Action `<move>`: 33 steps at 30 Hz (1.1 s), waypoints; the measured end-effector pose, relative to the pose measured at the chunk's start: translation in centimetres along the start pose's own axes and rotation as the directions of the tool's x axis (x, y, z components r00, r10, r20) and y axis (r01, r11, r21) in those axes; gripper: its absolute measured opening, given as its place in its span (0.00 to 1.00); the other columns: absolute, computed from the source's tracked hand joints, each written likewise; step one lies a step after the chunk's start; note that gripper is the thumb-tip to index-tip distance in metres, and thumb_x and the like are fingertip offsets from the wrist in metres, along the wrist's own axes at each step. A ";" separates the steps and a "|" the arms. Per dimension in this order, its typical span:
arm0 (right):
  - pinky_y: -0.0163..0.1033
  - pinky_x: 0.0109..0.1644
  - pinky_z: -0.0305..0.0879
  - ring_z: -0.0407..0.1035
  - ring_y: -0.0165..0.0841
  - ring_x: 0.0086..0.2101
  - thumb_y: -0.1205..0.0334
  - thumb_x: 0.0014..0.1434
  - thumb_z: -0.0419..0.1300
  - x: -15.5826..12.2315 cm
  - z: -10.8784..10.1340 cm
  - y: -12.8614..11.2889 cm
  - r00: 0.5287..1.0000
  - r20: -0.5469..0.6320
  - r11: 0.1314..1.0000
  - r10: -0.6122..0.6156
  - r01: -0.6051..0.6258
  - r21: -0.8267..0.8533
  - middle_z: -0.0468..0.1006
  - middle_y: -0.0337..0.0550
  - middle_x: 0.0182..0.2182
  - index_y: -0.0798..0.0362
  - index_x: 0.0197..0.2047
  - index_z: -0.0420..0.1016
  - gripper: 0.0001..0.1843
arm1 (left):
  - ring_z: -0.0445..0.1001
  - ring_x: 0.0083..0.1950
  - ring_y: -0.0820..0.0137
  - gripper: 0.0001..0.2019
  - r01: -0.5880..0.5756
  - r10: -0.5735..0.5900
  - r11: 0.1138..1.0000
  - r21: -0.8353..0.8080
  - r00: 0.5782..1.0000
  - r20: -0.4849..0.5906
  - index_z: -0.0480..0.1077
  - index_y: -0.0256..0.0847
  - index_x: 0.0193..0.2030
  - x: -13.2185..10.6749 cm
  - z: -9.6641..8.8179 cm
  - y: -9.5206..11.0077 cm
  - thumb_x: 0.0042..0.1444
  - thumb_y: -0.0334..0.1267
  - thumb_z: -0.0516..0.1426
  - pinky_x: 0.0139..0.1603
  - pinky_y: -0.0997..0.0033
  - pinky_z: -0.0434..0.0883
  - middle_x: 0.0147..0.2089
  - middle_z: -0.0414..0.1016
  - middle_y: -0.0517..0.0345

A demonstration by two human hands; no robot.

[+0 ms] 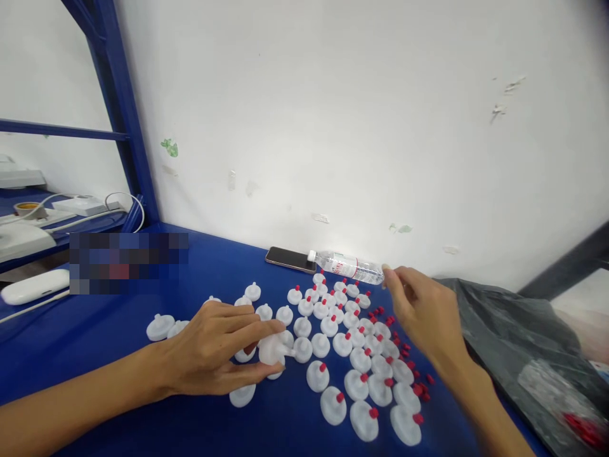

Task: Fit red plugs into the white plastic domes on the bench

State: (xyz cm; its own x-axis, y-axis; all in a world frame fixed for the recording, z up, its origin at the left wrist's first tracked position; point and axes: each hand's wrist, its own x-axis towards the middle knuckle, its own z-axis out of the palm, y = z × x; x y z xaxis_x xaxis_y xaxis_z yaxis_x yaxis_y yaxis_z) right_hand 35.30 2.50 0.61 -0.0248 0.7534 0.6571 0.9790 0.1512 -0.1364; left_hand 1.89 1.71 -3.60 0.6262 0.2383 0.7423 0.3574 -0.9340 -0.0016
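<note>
Between the thumb and fingers of my left hand (214,349) is a white plastic nozzle cap (272,350), tilted so its spout points right. More white nozzle caps without red tips (302,327) lie around and under this hand. To the right stand several white nozzle caps with small red tips (360,360) on their spouts. My right hand (425,311) hovers right of them with thumb and fingers pinched together. Its fingertips overlap the base end of a clear plastic bottle (356,267); whether they touch it or hold something small cannot be made out. Loose red tips (419,387) lie scattered below that hand.
A dark phone (290,259) lies by the white wall, beside the bottle's white cap. A dark plastic bag (514,330) covers the table's right side, with a clear bag of red pieces (583,428) on it. White cables and devices (35,285) sit at left, near a blue metal frame (136,127).
</note>
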 end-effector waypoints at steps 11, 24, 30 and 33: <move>0.42 0.23 0.57 0.69 0.31 0.22 0.60 0.70 0.51 -4.9 0.7 -8.8 0.725 0.027 0.705 -0.688 0.660 0.258 0.76 0.34 0.29 0.47 0.43 0.75 0.11 | 0.70 0.22 0.73 0.16 0.001 0.000 1.000 -0.017 1.000 0.022 0.68 0.38 0.53 -0.3 0.6 0.5 0.65 0.44 0.63 0.22 0.71 0.63 0.24 0.73 0.66; 0.39 0.24 0.48 0.58 0.27 0.19 0.65 0.66 0.52 -3.3 -0.9 -6.6 0.819 0.100 0.793 -0.565 0.505 0.339 0.67 0.33 0.21 0.49 0.27 0.64 0.14 | 0.79 0.30 0.70 0.23 0.175 -0.172 0.984 -0.022 0.980 0.102 0.61 0.41 0.65 -0.5 0.3 0.9 0.69 0.49 0.54 0.33 0.70 0.69 0.32 0.77 0.64; 0.38 0.26 0.44 0.48 0.25 0.18 0.69 0.56 0.53 -2.0 -1.1 -3.7 0.777 0.505 0.926 -0.377 0.304 0.223 0.59 0.30 0.15 0.52 0.19 0.53 0.17 | 0.77 0.25 0.70 0.16 0.165 -0.157 0.984 -0.071 0.981 0.111 0.65 0.41 0.59 -0.5 0.3 0.6 0.64 0.32 0.51 0.28 0.70 0.66 0.28 0.76 0.64; 0.37 0.27 0.45 0.51 0.25 0.18 0.69 0.54 0.54 -2.4 -0.2 -3.5 0.758 0.517 0.917 -0.399 0.344 0.203 0.63 0.31 0.15 0.52 0.17 0.54 0.17 | 0.77 0.25 0.69 0.16 0.137 -0.128 0.988 -0.070 0.984 0.121 0.65 0.41 0.58 -0.4 0.3 0.7 0.65 0.32 0.49 0.29 0.70 0.68 0.28 0.77 0.63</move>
State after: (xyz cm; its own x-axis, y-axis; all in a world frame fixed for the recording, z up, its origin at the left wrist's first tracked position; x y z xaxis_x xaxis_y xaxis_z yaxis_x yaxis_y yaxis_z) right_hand 31.96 0.03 -0.32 -0.5139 0.8410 0.1694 0.8478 0.5280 -0.0498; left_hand 2.08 1.08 -4.16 0.6548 0.3861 0.6497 0.3899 -0.9090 0.1472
